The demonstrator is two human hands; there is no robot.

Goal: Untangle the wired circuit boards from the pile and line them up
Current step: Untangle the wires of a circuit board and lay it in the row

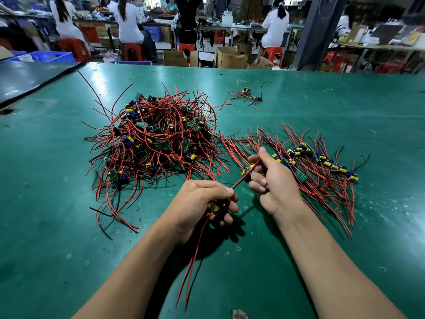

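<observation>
- My left hand (202,203) is curled round a small green circuit board with a yellow part (214,207). Its red and black wires (193,261) trail toward the tabletop's near edge.
- My right hand (273,180) pinches a taut red wire (240,180) that runs to my left thumb, with a second small board (246,172) at its fingertips.
- The tangled pile of red-wired green boards (156,139) lies left of the green tabletop's (69,226) middle.
- The lined-up row of boards (322,166) lies right of the middle, just behind my right hand.
- A small stray cluster of boards (247,95) sits toward the far edge.
</observation>
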